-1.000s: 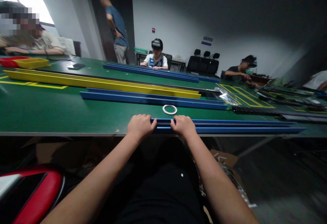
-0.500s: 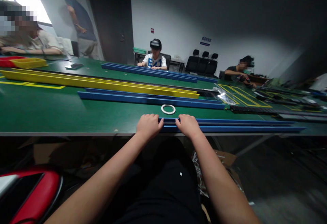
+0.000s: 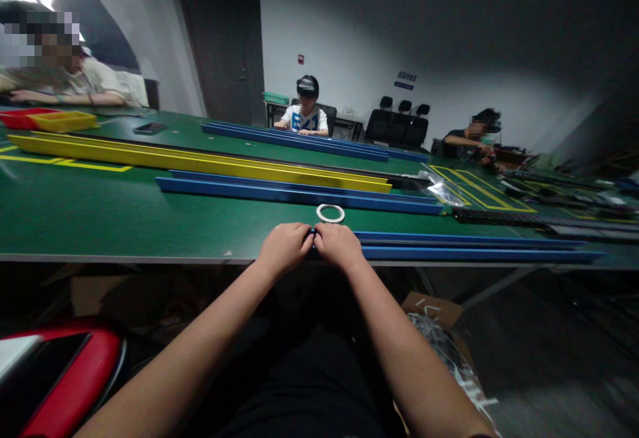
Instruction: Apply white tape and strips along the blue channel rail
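Note:
A long blue channel rail (image 3: 474, 251) lies along the front edge of the green table. At its left end my left hand (image 3: 283, 246) is closed, with the fingers curled over the far wall and the thumb on the near side. Close beside it my right hand (image 3: 338, 245) grips the same rail, thumb and fingertips almost meeting those of the left. What lies between the fingertips is hidden. Just beyond the right hand a thin white roll of tape (image 3: 319, 216) lies flat on the table.
Behind the tape lie another blue rail (image 3: 299, 194) and a long yellow rail (image 3: 200, 165). More blue rails (image 3: 294, 142) rest farther back. Red and yellow trays (image 3: 64, 121) stand at the left. A red-edged stool (image 3: 74, 385) is at lower left. Several people sit around the table.
My right hand has slid left along the rail until it nearly touches my left hand. My left hand stays near the rail's left end. The standing person at the back has moved left.

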Motion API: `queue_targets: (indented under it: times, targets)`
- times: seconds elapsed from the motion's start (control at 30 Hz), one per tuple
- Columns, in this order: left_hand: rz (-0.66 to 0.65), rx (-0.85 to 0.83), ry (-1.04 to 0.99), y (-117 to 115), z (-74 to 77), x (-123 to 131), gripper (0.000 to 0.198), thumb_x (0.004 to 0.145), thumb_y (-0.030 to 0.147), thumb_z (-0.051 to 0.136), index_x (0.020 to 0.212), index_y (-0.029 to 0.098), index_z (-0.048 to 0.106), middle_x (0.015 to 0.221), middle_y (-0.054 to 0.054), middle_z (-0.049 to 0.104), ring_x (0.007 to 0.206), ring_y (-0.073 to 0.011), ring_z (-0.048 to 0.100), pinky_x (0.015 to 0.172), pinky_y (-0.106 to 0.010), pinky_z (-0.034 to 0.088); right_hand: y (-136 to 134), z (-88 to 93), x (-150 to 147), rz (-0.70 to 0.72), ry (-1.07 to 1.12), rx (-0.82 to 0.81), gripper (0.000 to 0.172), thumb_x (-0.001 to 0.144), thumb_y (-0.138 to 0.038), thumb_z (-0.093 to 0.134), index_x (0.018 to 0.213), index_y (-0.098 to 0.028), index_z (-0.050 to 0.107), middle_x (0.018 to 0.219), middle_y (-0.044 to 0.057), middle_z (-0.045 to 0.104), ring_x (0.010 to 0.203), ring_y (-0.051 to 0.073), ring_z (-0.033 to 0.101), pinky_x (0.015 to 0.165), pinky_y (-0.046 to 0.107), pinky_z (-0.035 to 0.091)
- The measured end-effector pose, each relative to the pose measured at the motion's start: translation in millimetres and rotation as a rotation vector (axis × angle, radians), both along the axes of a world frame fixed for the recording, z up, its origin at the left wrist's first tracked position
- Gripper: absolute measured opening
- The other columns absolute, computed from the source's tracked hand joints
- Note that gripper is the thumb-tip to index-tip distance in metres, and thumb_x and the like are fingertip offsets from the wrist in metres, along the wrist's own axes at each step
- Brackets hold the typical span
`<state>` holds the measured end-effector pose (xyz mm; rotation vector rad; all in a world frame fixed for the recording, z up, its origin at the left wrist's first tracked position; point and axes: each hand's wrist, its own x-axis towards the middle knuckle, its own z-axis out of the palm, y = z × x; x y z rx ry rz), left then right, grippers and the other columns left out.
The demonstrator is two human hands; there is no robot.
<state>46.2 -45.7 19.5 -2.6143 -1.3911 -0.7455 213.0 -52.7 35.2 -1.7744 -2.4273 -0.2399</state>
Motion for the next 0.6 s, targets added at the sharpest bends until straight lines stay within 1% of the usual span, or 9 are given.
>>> queue_targets:
  times: [0.17,0.3,0.43,0.5,0.6]
  targets:
    - [-0.087,0.022,-0.102,6.2,-9.0,-6.9,0.029,0.095,0.034,0.043,0.108,0.021,0.066,0.103,-0.008,0.072,0.097,-0.0228,0.065,0.085,-0.035,0.047,-0.1,-0.2,1.9,-0.007,0.012,0.006,0.033,0.096,-0.036,0.034,0.11,-0.023,0.061,0.108,0.008,0.069,0.1,0.023,0.062,0.085,0.034,0.044]
    - [-0.142,0.016,-0.166,8.4,-16.3,-14.7,0.031,0.095,0.035,0.044,0.115,0.02,0.063,0.112,-0.009,0.07,0.103,-0.0244,0.063,0.092,-0.039,0.047,0.2,0.2,1.2,-0.018,0.03,0.001,0.033,0.095,-0.034,0.035,0.113,-0.024,0.062,0.11,0.008,0.069,0.102,0.024,0.062,0.086,0.034,0.044]
    - [-0.153,-0.087,-0.3,10.6,-23.8,-33.8,0.037,0.092,0.045,0.051,0.12,0.023,0.06,0.121,-0.009,0.065,0.113,-0.0245,0.059,0.099,-0.04,0.046,0.2,-0.7,1.6,-0.011,0.045,0.007,0.035,0.095,-0.034,0.037,0.118,-0.024,0.06,0.112,0.007,0.068,0.102,0.024,0.062,0.086,0.035,0.043]
    - [-0.176,-0.152,-0.362,13.6,-27.5,-45.2,0.043,0.086,0.048,0.058,0.122,0.024,0.059,0.125,-0.009,0.063,0.117,-0.025,0.058,0.101,-0.042,0.046,-0.2,-1.0,1.3,-0.014,0.045,0.0,0.035,0.094,-0.034,0.036,0.117,-0.024,0.061,0.112,0.008,0.068,0.103,0.024,0.062,0.086,0.035,0.043]
    - [-0.202,-0.254,-0.48,19.7,-32.5,-57.3,0.058,0.076,0.05,0.069,0.125,0.023,0.055,0.125,-0.01,0.062,0.114,-0.0261,0.06,0.098,-0.044,0.049,-1.1,-1.0,0.5,-0.02,0.049,-0.004,0.034,0.094,-0.033,0.036,0.116,-0.024,0.061,0.111,0.008,0.068,0.102,0.025,0.062,0.086,0.036,0.043]
